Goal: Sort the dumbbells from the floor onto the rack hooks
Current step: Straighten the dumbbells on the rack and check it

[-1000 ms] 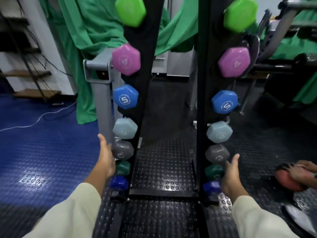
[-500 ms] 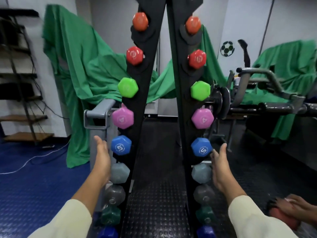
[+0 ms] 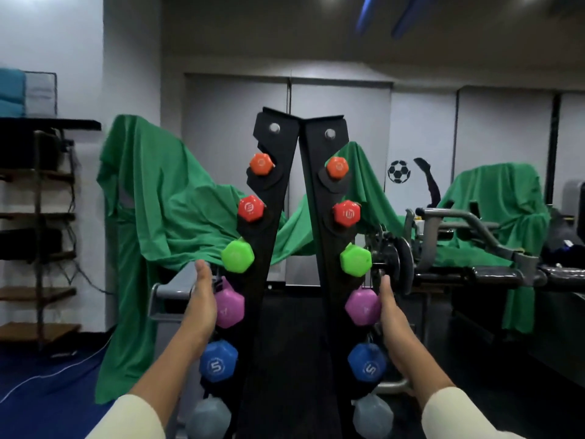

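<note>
Since the frame half a second back, the view has tilted up: the top of the rack (image 3: 275,191) now shows, and both hands have risen from the blue "5" level to the purple level.

Landmark: the black rack, two uprights meeting in a peak at the top, each with a silver bolt head.

Dumbbells hang on the rack's hooks in pairs, one end showing at each upright. From the peak down:
- orange dumbbell (image 3: 261,164), marking not legible
- red dumbbell (image 3: 250,208), a white logo on each end
- green dumbbell (image 3: 237,256), no readable mark
- purple dumbbell (image 3: 228,307), faint numeral, seems a "4", not certain
- blue dumbbell (image 3: 218,365), white "5" in a ring of small text too blurred to read
- grey dumbbell (image 3: 209,418), cut by the lower frame edge, no mark legible

Left hand (image 3: 202,304): fingers straight and together, palm facing the rack, at the outer side of the left purple end; touching or just beside, cannot tell. It grips nothing.

Right hand (image 3: 391,310): fingers extended upward, flat against the outer side of the right purple end, holding nothing.

Both sleeves are cream.

Behind the rack: green cloth (image 3: 164,198) draped over equipment, and a soccer ball sticker (image 3: 399,171) on the wall to the rack's right.
</note>
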Motion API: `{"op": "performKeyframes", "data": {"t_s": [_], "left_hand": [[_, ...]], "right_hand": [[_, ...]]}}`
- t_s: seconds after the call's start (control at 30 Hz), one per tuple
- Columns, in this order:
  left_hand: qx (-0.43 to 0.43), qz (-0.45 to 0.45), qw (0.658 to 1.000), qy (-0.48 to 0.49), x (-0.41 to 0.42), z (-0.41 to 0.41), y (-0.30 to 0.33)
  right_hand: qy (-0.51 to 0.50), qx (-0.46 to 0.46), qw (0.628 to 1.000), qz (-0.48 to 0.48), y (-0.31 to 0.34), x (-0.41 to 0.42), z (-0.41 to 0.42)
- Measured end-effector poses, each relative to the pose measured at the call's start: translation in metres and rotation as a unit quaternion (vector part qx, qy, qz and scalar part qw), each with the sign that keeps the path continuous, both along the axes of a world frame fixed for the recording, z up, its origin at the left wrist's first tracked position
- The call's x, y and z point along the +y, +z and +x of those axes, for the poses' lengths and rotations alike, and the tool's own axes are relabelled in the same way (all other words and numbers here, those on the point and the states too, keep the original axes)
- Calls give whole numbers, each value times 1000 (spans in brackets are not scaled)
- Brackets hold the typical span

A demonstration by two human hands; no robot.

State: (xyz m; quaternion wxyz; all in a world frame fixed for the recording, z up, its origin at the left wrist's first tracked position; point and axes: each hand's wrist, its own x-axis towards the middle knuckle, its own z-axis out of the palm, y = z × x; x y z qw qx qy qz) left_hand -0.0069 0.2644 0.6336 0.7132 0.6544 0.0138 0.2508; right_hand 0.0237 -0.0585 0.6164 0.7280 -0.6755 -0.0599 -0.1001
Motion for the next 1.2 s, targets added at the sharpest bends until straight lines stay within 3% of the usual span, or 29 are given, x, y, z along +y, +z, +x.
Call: {"op": "performKeyframes", "data": {"t_s": [0.17,0.4,0.67,0.8,1.03,1.2], "left_hand": [[-61,199,978,22,-4,0,45],[-181,383,901,90,-34,-11,123],[-235,441,851,161,-64,-4,230],[-231,477,825,197,-67,3,275],[-222,552,771,227,-73,0,326],[-214,597,736,237,-71,-1,354]], "right_hand": [[-35,-113,984,-130,40,3,-2],[-70,-231,938,-248,123,22,-8],[-93,-319,891,-310,227,51,-17],[-162,-351,868,-313,266,58,-9],[-183,-394,800,-413,318,64,-7],[-198,-417,775,-433,350,69,-6]]}}
